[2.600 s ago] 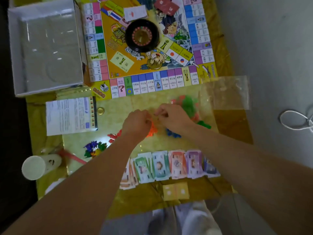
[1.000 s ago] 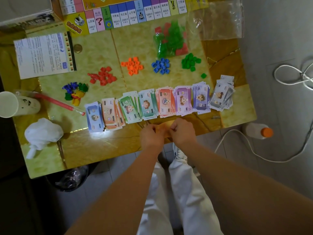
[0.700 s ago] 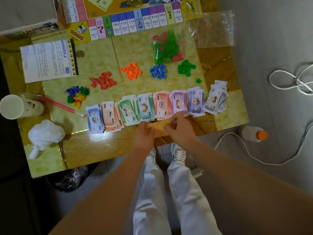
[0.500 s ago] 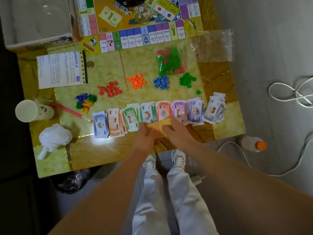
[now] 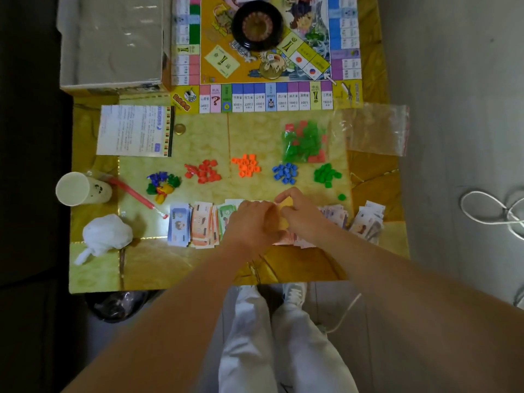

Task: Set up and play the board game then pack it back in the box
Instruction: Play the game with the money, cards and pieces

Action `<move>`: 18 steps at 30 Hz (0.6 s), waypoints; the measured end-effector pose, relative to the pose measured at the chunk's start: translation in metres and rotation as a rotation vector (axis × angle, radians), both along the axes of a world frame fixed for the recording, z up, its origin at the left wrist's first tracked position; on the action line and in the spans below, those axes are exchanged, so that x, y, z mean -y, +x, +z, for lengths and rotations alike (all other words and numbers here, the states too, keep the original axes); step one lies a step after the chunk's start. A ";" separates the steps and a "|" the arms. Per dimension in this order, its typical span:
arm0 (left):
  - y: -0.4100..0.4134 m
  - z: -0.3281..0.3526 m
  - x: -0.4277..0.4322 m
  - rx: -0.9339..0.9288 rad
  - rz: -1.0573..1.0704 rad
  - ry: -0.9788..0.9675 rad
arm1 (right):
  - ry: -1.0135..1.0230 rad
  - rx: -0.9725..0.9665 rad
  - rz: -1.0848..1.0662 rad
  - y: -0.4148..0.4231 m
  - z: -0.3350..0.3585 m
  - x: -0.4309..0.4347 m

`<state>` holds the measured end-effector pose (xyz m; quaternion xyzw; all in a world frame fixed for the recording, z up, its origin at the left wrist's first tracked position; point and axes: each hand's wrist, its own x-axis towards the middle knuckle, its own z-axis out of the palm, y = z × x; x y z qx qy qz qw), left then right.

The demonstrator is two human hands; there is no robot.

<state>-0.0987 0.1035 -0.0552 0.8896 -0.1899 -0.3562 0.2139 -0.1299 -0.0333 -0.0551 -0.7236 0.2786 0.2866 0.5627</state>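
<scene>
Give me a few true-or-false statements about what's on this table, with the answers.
1. The orange pieces lie between the red pieces and the blue pieces. True.
2. The black roulette wheel sits inside the box. False: it sits on the game board.
3. The left hand and the right hand both hold the yellow cards over the row of banknotes. True.
4. The paper cup is near the right edge of the table. False: it is near the left edge.
</scene>
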 end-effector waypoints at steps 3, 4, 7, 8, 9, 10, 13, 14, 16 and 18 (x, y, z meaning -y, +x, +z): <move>0.023 0.003 0.003 -0.076 0.007 0.011 | -0.002 -0.003 0.018 0.019 0.001 0.005; 0.028 0.004 0.005 -0.065 0.006 0.001 | -0.014 0.005 0.019 0.022 0.002 0.006; 0.054 0.001 0.009 -0.019 -0.031 0.009 | -0.033 0.019 0.008 0.045 0.004 0.008; 0.062 0.000 0.009 -0.006 -0.043 0.010 | -0.044 0.032 0.001 0.051 0.003 0.009; 0.074 -0.001 0.008 0.009 -0.048 0.012 | -0.068 0.061 -0.015 0.062 0.000 0.011; 0.084 -0.002 0.008 0.037 -0.060 0.022 | -0.108 0.091 -0.019 0.071 -0.003 0.013; 0.116 -0.004 0.005 0.109 -0.129 0.085 | -0.179 0.097 -0.070 0.098 -0.011 0.020; 0.125 -0.004 0.004 0.116 -0.130 0.099 | -0.183 0.088 -0.080 0.106 -0.012 0.021; 0.147 -0.002 0.001 0.123 -0.103 0.101 | -0.163 0.083 -0.136 0.127 -0.011 0.020; 0.169 -0.003 -0.002 0.123 -0.049 0.072 | -0.163 0.094 -0.209 0.151 -0.011 0.014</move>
